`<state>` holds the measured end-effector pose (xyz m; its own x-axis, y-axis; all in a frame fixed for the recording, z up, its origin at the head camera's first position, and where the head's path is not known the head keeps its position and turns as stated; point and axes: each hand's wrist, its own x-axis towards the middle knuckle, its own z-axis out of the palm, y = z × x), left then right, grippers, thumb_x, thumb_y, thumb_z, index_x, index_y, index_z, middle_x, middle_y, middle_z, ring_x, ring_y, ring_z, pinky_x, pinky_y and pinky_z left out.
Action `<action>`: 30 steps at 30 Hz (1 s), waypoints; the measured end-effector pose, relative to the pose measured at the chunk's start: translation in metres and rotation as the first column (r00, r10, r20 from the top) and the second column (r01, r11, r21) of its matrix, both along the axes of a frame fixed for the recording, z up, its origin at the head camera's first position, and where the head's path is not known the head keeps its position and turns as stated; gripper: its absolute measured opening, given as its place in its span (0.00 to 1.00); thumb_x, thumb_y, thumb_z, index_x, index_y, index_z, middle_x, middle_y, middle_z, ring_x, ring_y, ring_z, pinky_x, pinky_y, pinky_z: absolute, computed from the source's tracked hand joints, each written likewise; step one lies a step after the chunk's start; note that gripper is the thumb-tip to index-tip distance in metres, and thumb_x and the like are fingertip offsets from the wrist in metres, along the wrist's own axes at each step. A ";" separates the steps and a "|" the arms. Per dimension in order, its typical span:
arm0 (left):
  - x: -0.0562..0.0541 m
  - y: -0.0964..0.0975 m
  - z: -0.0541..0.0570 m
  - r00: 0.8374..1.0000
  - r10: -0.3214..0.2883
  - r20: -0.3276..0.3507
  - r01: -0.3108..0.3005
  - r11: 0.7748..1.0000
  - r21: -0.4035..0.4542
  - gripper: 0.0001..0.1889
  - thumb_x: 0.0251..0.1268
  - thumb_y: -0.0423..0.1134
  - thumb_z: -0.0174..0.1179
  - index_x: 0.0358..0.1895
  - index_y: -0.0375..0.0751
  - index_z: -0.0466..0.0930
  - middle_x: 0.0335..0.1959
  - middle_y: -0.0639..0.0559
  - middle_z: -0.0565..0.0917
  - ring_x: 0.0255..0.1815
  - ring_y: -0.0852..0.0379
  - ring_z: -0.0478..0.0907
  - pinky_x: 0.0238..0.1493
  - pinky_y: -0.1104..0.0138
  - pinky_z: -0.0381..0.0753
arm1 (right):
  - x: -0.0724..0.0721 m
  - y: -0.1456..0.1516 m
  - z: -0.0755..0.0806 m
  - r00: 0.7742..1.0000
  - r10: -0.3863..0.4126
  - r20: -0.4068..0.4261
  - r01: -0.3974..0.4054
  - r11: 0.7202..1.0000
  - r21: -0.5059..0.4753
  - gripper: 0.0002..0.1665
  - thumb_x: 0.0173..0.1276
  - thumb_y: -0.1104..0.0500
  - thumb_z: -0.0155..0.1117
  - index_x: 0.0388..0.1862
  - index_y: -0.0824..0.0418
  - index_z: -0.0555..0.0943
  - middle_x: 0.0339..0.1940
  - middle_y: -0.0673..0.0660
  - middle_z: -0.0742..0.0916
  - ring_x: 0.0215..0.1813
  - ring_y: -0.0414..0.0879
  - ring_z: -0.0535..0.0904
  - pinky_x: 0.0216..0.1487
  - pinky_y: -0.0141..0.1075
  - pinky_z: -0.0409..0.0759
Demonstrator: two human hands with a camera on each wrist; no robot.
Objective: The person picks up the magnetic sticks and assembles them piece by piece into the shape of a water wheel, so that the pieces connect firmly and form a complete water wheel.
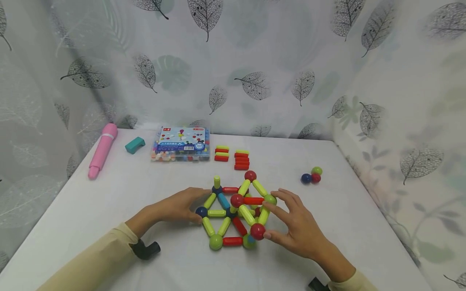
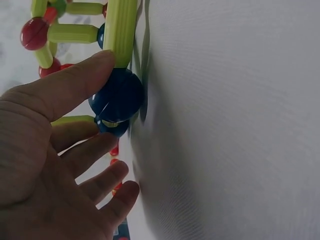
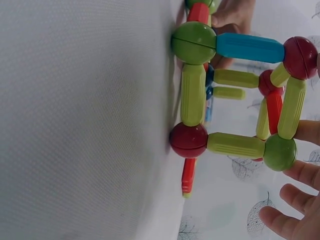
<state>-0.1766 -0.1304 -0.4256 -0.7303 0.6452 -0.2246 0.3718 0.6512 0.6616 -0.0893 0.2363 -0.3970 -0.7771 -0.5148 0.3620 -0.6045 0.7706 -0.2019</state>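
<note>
- The ball-and-rod frame [image 1: 231, 213] is set on the counter [image 1: 182, 266] between the left hand [image 1: 181, 205] and the right hand [image 1: 299, 223], low part to the left, taller part to the right.
- A dark blue ball [image 2: 120, 95] at the low end is pinched lightly by the left hand.
- The taller part is gripped by the right hand, around a green ball [image 1: 270, 199] and a red ball [image 1: 257, 231].
- The step looks like steadying or seating the joints, so gentle pressure in line with the rods is probably best; if the top gets shoved sideways, a joint could be popped.
- The low side is best held flat while the raised corners get lined up.
- The upright yellow-green rod [image 1: 217, 181], no ball on its tip, shouldn't be bumped.
- Writing: "304" can be read on the label [image 1: 182, 139] of the clear box [image 1: 178, 159], and a barcode can be spotted. The Chinese lettering and any brand can't be made out, too tiny.
</note>
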 end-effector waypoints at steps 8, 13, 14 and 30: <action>0.001 0.000 -0.002 1.000 -0.002 -0.019 0.003 1.000 0.010 0.44 0.57 0.44 0.76 0.77 0.41 0.66 0.75 0.45 0.70 0.77 0.42 0.63 0.74 0.45 0.66 | 0.000 0.000 0.000 1.000 -0.004 0.008 0.004 1.000 -0.006 0.41 0.61 0.30 0.68 0.70 0.42 0.77 0.71 0.56 0.74 0.75 0.55 0.64 0.59 0.61 0.80; -0.011 -0.007 0.004 0.999 0.035 -0.027 -0.034 0.998 0.051 0.37 0.65 0.46 0.70 0.76 0.43 0.68 0.74 0.46 0.72 0.76 0.42 0.65 0.72 0.44 0.68 | 0.001 0.002 0.000 1.000 0.007 0.000 -0.007 1.000 -0.011 0.40 0.62 0.30 0.68 0.71 0.42 0.77 0.72 0.56 0.74 0.75 0.56 0.64 0.59 0.61 0.80; -0.017 -0.008 0.006 0.998 0.063 -0.029 -0.061 0.995 0.078 0.34 0.67 0.45 0.68 0.75 0.43 0.69 0.73 0.45 0.73 0.75 0.42 0.67 0.71 0.45 0.70 | 0.001 0.002 0.000 1.000 0.010 -0.002 -0.010 1.000 -0.010 0.40 0.62 0.30 0.67 0.71 0.42 0.76 0.72 0.56 0.74 0.75 0.56 0.64 0.59 0.61 0.80; -0.124 0.063 -0.012 0.933 0.224 -0.281 -0.251 0.966 -0.064 0.25 0.72 0.38 0.62 0.71 0.43 0.75 0.68 0.43 0.77 0.71 0.43 0.72 0.70 0.48 0.72 | 0.000 0.007 -0.003 0.999 0.036 -0.003 -0.036 0.999 -0.026 0.42 0.63 0.29 0.65 0.73 0.42 0.74 0.76 0.56 0.71 0.76 0.54 0.63 0.60 0.61 0.80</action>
<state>-0.3011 -0.0672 -0.4373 -0.9012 0.4304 -0.0512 0.3535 0.7983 0.4876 -0.0888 0.2438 -0.4001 -0.7572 -0.5328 0.3778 -0.6324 0.7428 -0.2199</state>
